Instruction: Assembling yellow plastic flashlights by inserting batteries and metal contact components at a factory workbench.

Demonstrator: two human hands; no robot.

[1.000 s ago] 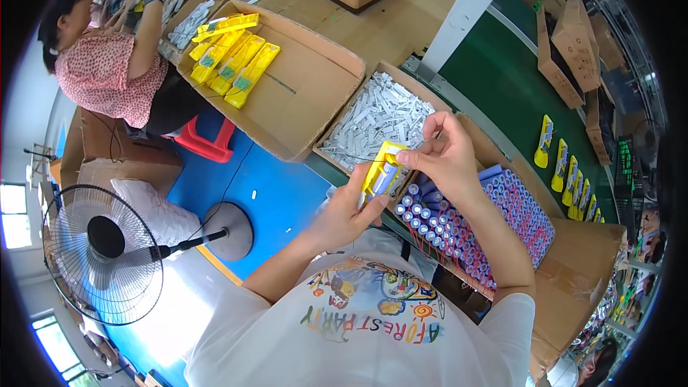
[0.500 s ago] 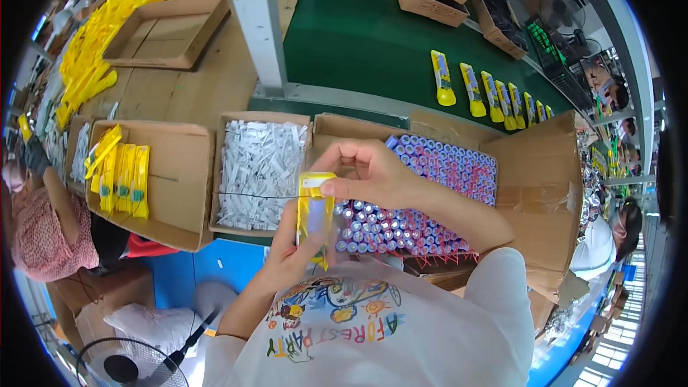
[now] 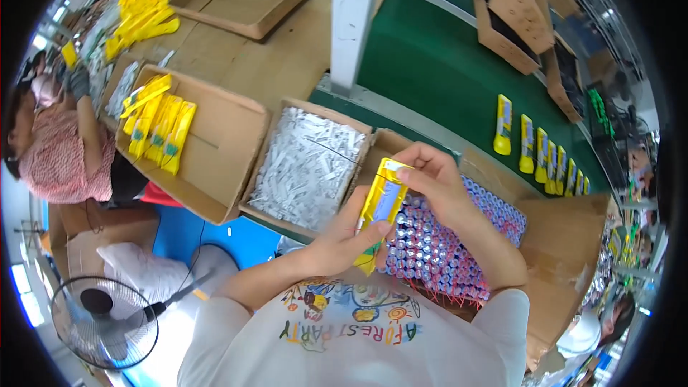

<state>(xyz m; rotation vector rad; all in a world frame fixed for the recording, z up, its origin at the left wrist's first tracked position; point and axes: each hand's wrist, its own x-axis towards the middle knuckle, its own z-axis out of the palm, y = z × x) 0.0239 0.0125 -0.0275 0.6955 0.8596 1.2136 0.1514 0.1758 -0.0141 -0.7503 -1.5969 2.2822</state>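
Observation:
A narrow yellow plastic housing [image 3: 369, 208] lies tilted between my hands, with a blue-violet cylindrical battery cell [image 3: 388, 199] inside it and a green part near its lower end. My left hand [image 3: 342, 245] is closed around the lower half, thumb across the front. At the upper end, my right hand [image 3: 432, 180] pinches the housing, its thumb by a small white piece. Below my right forearm is a box of upright battery cells [image 3: 451, 247] with red wires. Left of the hands, a carton [image 3: 252, 197] holds many small white plastic strips [image 3: 309, 165].
Farther left, a cardboard box [image 3: 229, 118] holds several yellow housings [image 3: 166, 129]. Several filled housings [image 3: 527, 145] stand in a row on the green conveyor [image 3: 423, 64]. A grey post [image 3: 351, 21] rises beyond the strips. A co-worker [image 3: 68, 150] sits left, above a fan [image 3: 105, 322].
The whole view has swung, so the boxes appear slanted and the hands sit farther right. The housing leans more to the right; both hands keep hold of it.

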